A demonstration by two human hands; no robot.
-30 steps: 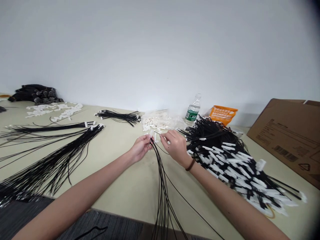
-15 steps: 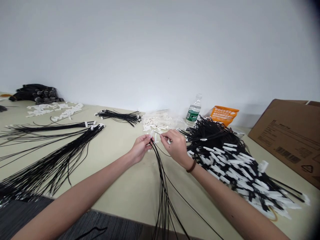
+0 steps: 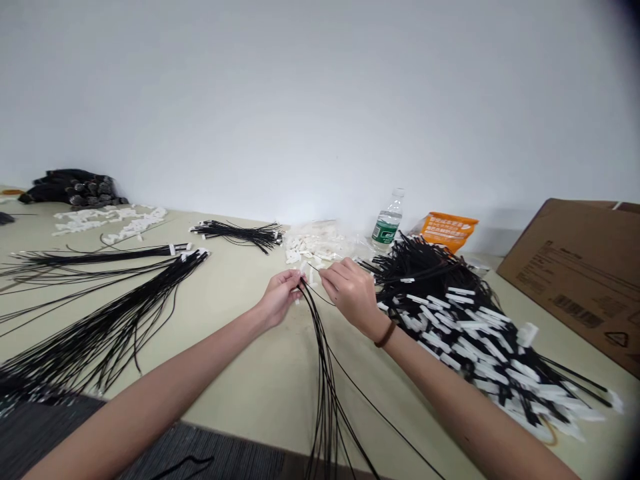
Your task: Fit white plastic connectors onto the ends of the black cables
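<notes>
Near the middle of the table, my left hand pinches a small white connector at the top end of a bunch of black wires, which hangs down toward the table's front edge. Just to its right, my right hand is closed on one thin black wire, whose tip points up and left toward the connector. The fingers partly hide the connector. Beyond both hands lies a clear bag of small white connectors, some of them spilled out in front.
Wire bundles spread over the left; another bundle lies behind. White pieces and black coils are at the back left. A bottle, orange packet, pile of white-tipped cables and cardboard box stand right.
My right hand has shifted very slightly, with the thin wire still between its fingers. My left hand keeps its hold in nearly the same place.
</notes>
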